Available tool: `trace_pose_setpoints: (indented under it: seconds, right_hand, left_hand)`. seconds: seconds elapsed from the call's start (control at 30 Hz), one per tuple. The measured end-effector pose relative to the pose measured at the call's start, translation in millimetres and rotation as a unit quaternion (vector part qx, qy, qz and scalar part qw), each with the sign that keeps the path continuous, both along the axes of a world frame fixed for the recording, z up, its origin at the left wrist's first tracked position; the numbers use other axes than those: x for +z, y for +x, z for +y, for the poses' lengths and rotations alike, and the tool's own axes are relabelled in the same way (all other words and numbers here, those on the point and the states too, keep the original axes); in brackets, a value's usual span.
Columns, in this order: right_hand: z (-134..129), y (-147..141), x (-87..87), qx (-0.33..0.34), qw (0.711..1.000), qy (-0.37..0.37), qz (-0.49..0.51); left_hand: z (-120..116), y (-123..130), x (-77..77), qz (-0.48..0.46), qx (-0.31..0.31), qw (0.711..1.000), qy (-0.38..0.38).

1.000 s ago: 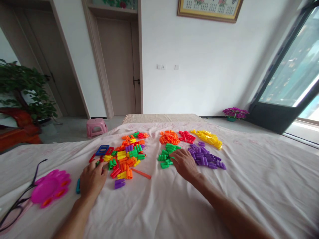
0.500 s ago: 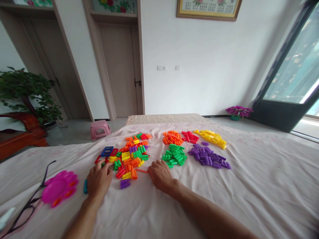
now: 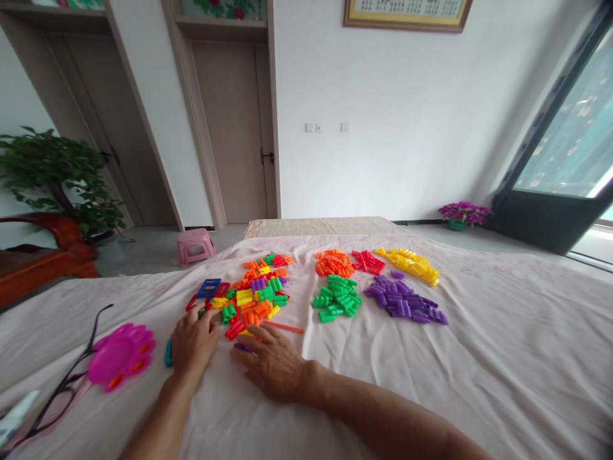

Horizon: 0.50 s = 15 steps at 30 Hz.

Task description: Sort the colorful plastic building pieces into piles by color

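A mixed pile of coloured plastic pieces (image 3: pixel 244 298) lies on the cloth-covered table. At its left edge rests my left hand (image 3: pixel 194 338), fingers curled near a green piece they partly hide; whether it grips it I cannot tell. My right hand (image 3: pixel 272 363) reaches over the pile's near edge with its fingers apart, covering most of a purple piece (image 3: pixel 243 347). An orange stick (image 3: pixel 286 327) lies just beyond it. Sorted by colour farther right are orange (image 3: pixel 334 262), red (image 3: pixel 368 262), yellow (image 3: pixel 409 264), green (image 3: pixel 338 298) and purple (image 3: pixel 402 300) heaps.
Blue (image 3: pixel 209 288) and red frames lie behind my left hand, and a teal piece (image 3: pixel 168 353) beside it. Farther left are a pink paw-shaped dish (image 3: pixel 115 354), black glasses (image 3: pixel 64 390) and a white tube (image 3: pixel 18 415). A pink stool (image 3: pixel 196 246) stands beyond the table.
My right hand has moved left from the orange stick's end to the purple piece, and its fingers have spread. More of the stick shows. My left hand has hardly moved.
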State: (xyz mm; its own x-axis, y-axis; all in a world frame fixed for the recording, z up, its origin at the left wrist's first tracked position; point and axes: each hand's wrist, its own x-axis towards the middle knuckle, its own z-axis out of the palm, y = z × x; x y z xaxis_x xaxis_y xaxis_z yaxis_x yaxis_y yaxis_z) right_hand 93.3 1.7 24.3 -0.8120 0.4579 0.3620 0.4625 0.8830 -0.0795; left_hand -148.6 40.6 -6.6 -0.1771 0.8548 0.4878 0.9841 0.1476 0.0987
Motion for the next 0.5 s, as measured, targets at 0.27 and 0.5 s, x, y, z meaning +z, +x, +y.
trace_pose_setpoints:
  seconds: [0.27, 0.5]
  right_hand:
    - [1, 0, -9.1, 0.013, 1.0, 0.007, 0.026]
    - [1, 7, -14.7, -0.038, 0.999, -0.018, 0.025]
  left_hand:
    - [0, 0, 1.0, 0.002, -0.007, 1.0, 0.005]
    - [-2, 1, 3.0, 0.001, 0.002, 1.0, -0.005]
